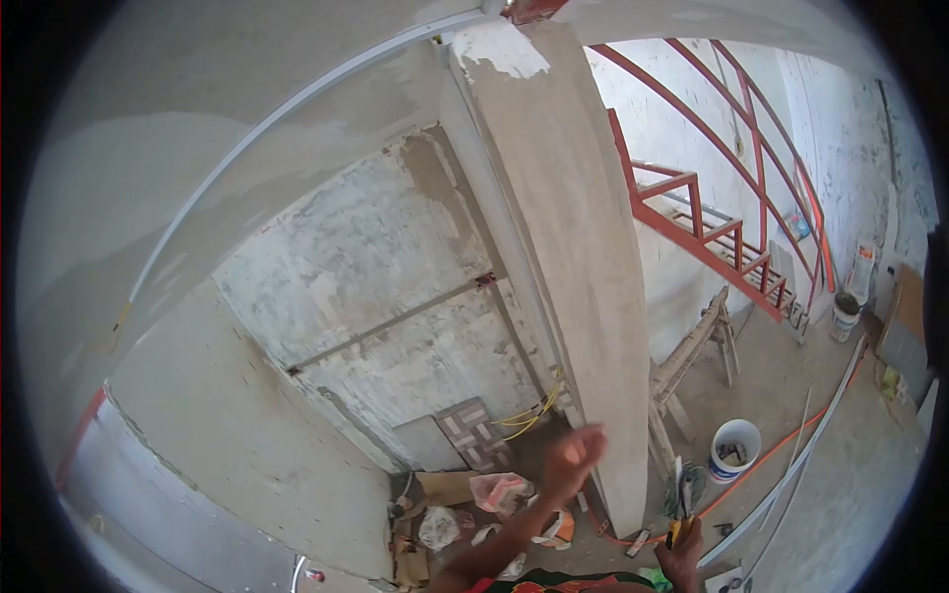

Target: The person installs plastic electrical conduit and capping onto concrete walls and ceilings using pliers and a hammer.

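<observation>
My left hand [576, 457] is raised in front of the lower part of a plastered column [573, 227], its fingers curled in and no object showing in them. Lower and to the right, my right hand [680, 559] is closed around the yellow handle of a trowel-like hand tool [676, 532]. The tool's narrow grey end points upward, close to the column's foot. The column has smooth grey-beige plaster, with a white patch [504, 49] near its top.
A white bucket [735, 451] with things inside stands right of a wooden sawhorse [682, 361]. An orange hose [771, 455] and long metal strips [791, 484] lie across the floor. Red metal stair framing [712, 237] rises behind. Bags [439, 528] and patterned tiles [474, 435] sit left of the column.
</observation>
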Motion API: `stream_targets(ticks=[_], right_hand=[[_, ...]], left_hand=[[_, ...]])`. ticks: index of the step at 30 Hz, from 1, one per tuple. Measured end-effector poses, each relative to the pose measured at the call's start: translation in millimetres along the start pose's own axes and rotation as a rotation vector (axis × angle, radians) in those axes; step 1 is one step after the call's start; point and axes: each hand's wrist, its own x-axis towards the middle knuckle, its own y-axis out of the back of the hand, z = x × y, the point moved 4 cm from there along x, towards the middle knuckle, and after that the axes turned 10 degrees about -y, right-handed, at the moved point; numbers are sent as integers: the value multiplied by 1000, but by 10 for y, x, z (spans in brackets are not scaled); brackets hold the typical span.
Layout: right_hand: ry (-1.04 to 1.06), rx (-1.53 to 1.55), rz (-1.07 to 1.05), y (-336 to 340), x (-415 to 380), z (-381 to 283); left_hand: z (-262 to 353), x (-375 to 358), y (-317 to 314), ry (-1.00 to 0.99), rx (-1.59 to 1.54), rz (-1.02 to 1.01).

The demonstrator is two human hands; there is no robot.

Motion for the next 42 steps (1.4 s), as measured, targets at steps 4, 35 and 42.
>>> stream_targets(ticks=[4, 35, 42], right_hand=[[239, -177, -110, -300, -41, -649], [1320, -43, 204, 108, 560, -4550], [1565, 368, 392, 161, 868, -6649]], left_hand=[[-854, -1021, -84, 437, -421, -164], [-789, -1815, 784, 438, -868, 697], [-1147, -1645, 715, 383, -678, 622]])
